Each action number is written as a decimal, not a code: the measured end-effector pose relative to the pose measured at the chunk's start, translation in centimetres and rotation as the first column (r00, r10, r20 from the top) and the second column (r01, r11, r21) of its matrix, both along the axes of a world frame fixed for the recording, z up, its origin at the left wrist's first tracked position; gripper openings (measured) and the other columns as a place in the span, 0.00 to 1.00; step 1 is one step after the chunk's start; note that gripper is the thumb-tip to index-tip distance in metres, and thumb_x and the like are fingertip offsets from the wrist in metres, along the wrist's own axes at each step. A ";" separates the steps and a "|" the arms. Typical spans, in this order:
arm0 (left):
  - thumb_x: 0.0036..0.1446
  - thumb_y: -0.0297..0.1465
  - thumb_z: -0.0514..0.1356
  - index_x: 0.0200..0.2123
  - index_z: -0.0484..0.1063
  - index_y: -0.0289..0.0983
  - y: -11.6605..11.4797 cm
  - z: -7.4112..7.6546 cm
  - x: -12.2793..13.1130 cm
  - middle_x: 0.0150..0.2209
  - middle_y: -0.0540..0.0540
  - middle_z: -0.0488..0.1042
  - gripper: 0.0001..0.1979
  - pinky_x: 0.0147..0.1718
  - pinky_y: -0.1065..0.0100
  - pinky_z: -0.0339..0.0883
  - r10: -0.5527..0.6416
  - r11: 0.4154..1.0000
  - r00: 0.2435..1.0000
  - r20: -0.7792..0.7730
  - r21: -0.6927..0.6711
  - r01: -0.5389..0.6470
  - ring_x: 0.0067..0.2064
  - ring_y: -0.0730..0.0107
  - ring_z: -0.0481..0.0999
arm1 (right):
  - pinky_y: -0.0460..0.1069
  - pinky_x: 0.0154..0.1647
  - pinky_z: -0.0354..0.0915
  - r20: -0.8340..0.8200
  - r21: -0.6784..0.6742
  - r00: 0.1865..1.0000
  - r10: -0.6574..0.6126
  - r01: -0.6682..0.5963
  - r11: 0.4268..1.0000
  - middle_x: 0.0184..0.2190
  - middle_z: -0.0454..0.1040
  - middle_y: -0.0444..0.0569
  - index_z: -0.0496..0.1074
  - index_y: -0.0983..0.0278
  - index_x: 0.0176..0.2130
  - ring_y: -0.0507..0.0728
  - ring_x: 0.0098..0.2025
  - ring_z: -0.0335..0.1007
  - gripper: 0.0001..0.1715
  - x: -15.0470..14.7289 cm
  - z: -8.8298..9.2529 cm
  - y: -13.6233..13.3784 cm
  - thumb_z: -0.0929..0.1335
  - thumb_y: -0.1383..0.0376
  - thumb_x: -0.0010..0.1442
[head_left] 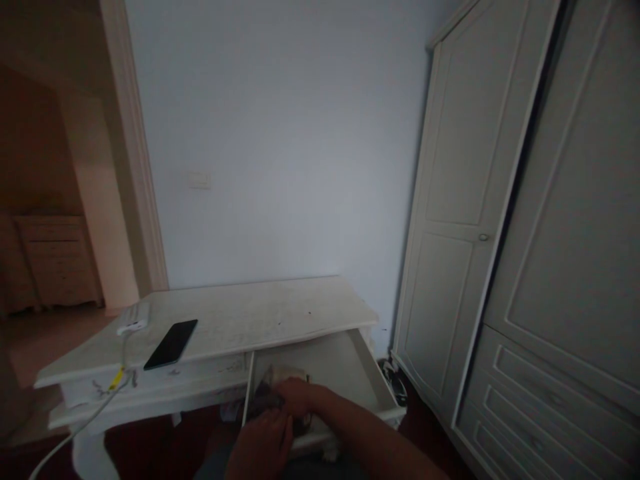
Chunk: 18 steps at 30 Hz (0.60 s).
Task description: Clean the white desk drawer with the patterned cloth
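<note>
Both my hands reach into the open right-hand drawer point(367, 373) of a white desk point(250, 310). My right hand point(297, 395) has its fingers curled on a dark, crumpled item point(265, 400) lying in the drawer beside a pale box-like thing point(285, 373). My left hand point(263, 443) is lower, at the drawer's front, with its fingers bent against the same dark item. The light is dim, and I cannot make out what the item is.
A black phone point(171, 343) lies face down on the desk's left part, next to a white charger block point(134, 319) with a cable point(85, 420) hanging off the front. A tall white wardrobe point(525, 233) stands on the right. A doorway point(55, 200) opens on the left.
</note>
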<state>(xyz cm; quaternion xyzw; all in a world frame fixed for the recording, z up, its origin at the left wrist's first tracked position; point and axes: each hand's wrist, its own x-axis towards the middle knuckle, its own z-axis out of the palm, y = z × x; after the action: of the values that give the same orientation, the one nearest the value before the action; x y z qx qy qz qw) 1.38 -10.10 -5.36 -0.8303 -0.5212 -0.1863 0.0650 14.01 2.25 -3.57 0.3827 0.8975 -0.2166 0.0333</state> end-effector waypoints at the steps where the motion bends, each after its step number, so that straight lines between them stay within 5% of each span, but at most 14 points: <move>1: 0.72 0.29 0.48 0.46 0.81 0.44 0.0 0.0 0.0 0.45 0.44 0.86 0.19 0.45 0.61 0.77 -0.003 1.000 1.000 -0.001 0.005 0.003 0.46 0.59 0.86 | 0.52 0.47 0.72 0.013 -0.015 1.000 0.022 -0.022 1.000 0.45 0.85 0.52 0.83 0.62 0.42 0.66 0.49 0.82 0.13 1.0 0.1 -0.3 0.74 0.62 0.55; 4: 0.72 0.30 0.48 0.42 0.81 0.44 -0.2 0.2 0.1 0.42 0.44 0.86 0.19 0.43 0.63 0.77 0.019 1.000 1.000 0.002 -0.010 -0.019 0.42 0.61 0.86 | 0.49 0.40 0.71 0.035 -0.070 0.999 0.008 -0.006 0.998 0.39 0.85 0.47 0.84 0.61 0.41 0.62 0.42 0.82 0.13 5.5 0.6 -0.6 0.76 0.60 0.54; 11: 0.72 0.28 0.49 0.42 0.82 0.42 -0.3 0.3 0.4 0.43 0.44 0.86 0.19 0.48 0.63 0.76 0.061 0.998 0.998 -0.028 0.003 -0.061 0.46 0.62 0.85 | 0.50 0.39 0.72 -0.035 -0.042 0.934 -0.355 0.354 0.934 0.39 0.86 0.47 0.86 0.58 0.44 0.64 0.42 0.82 0.22 15.2 2.8 0.8 0.79 0.64 0.46; 14: 0.73 0.29 0.48 0.43 0.82 0.42 -0.1 -0.1 0.2 0.44 0.43 0.86 0.20 0.49 0.61 0.77 0.038 0.999 0.999 -0.028 -0.019 -0.039 0.46 0.61 0.85 | 0.50 0.41 0.73 -0.093 0.016 0.926 -0.366 0.369 0.929 0.44 0.86 0.48 0.84 0.57 0.48 0.64 0.47 0.82 0.20 14.2 3.0 1.2 0.75 0.59 0.54; 18: 0.73 0.30 0.47 0.44 0.82 0.41 -0.2 0.1 0.2 0.44 0.42 0.86 0.21 0.48 0.57 0.78 0.067 0.995 0.997 -0.043 -0.069 -0.069 0.47 0.57 0.86 | 0.51 0.47 0.73 -0.154 0.078 0.955 -0.254 0.268 0.960 0.49 0.85 0.49 0.82 0.54 0.51 0.65 0.53 0.80 0.21 6.8 1.8 0.8 0.72 0.56 0.60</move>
<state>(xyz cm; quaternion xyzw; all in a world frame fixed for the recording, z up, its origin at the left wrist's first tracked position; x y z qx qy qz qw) 1.54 -10.29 -5.24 -0.8175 -0.5540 -0.1486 0.0525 20.77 3.05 -1.76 0.4825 0.8487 -0.2017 -0.0785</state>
